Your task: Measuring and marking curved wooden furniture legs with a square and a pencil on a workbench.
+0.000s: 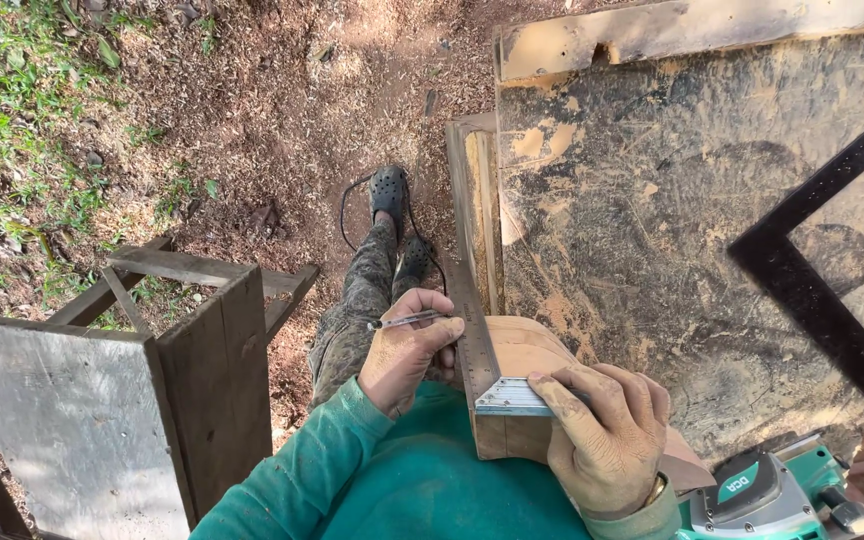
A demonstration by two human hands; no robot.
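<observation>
My left hand (404, 352) is closed on a thin pen (407, 321), its tip lying at the left edge of a metal try square (474, 345). My right hand (604, 432) presses the square's short arm down on a rounded light wooden block (527, 348), fingers spread over the block's top. The block sits at the near edge of a dusty workbench (652, 200), right in front of my green shirt. The square's long blade runs up along the block's left side.
A black angled metal bar (822, 300) lies across the bench at right. A green power tool (762, 490) sits at bottom right. A grey wooden stand (192, 380) is at left. Sawdust-covered ground, my shoes and a black cable (347, 210) are below.
</observation>
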